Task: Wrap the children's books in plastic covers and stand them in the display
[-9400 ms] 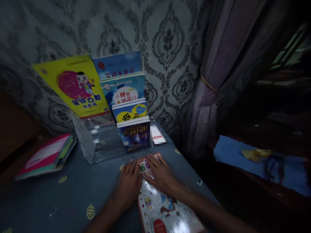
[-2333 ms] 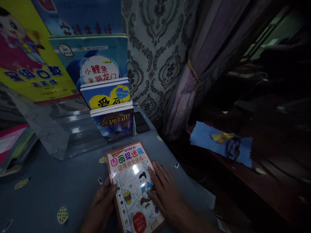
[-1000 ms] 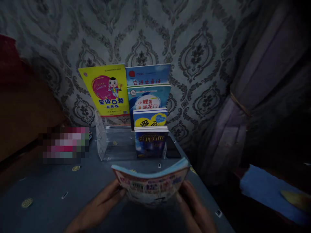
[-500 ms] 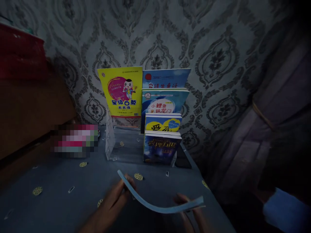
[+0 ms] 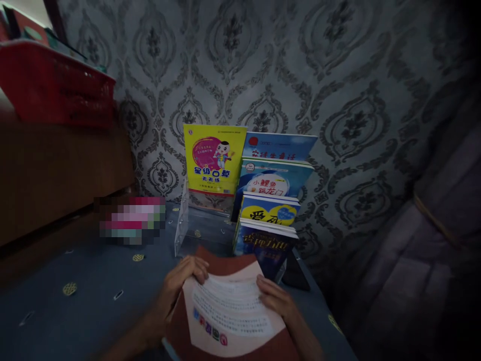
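Brown-bordered book (image 5: 229, 306): lower middle of frame, up in both hands, bowed, near edge cut off by the frame bottom. Pale text panel faces the camera; print looks upside down.
Left hand (image 5: 182, 281): fingers curled over the book's upper-left edge, tips on the cover, pinching. Thumb not visible, probably behind.
Right hand (image 5: 278, 301): fingers close together, bent over the book's right edge, tips at the pale panel's margin. Also a pinch; thumb hidden.
Spread: both partly closed, only a book's thickness between fingers and whatever backs them. Palms look off the cover.
Book vs rack: far edge overlaps the base of the clear rack (image 5: 182, 220) in view; can't tell if they touch.
Rack load: yellow book (image 5: 214, 160) at left, blue-covered books stepped down at right, dark blue book (image 5: 266, 245) in front.
Counter (image 5: 93, 311): blue-grey cover, dark phone (image 5: 295, 273) right of the rack, pixelated stack (image 5: 133, 218) left of it.
Handling: even grip on both edges, I'd say; ease the bow so the cover doesn't crease. Fingertips light, far edge clear of the front books.
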